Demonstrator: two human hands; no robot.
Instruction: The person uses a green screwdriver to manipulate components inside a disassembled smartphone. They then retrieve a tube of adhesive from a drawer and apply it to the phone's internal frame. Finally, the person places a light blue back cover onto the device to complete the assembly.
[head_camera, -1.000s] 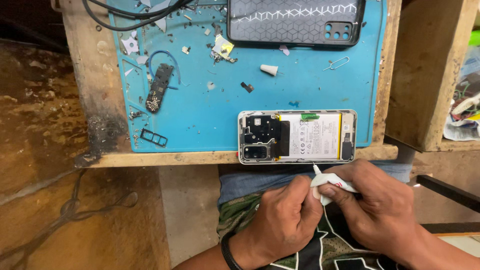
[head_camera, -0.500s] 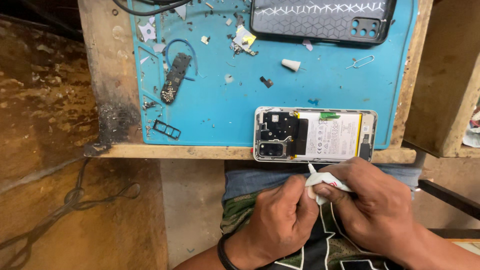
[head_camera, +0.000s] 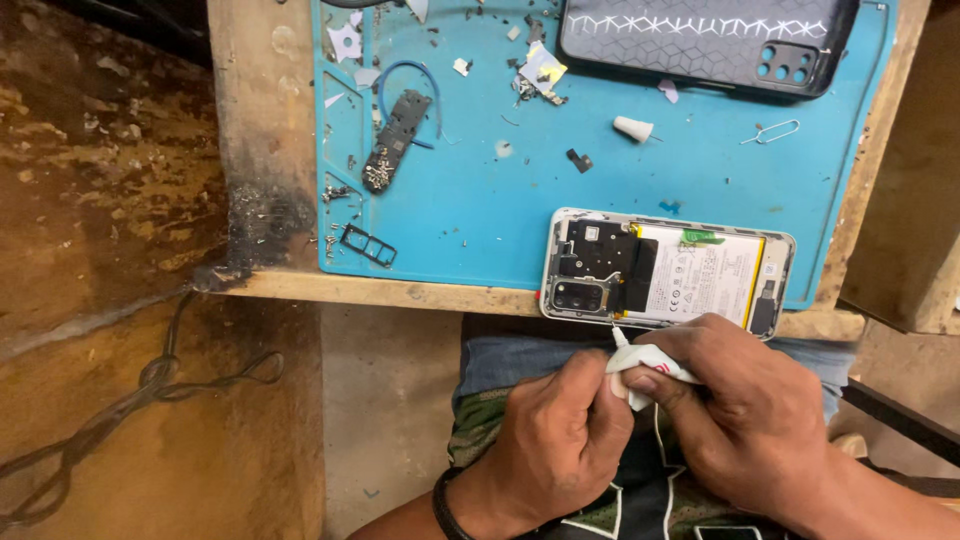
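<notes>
Head view. Both hands low, just below the opened phone. Right hand closed around a small white tube, nozzle tip pointing up at the phone's lower edge. Left hand pinching the same tube from the other side, fingers tight. Phone lying back-off at the near edge of the blue mat. Dark phone case well above the phone; white cone tip and SIM pin between case and phone; black tray frame left of the phone.
</notes>
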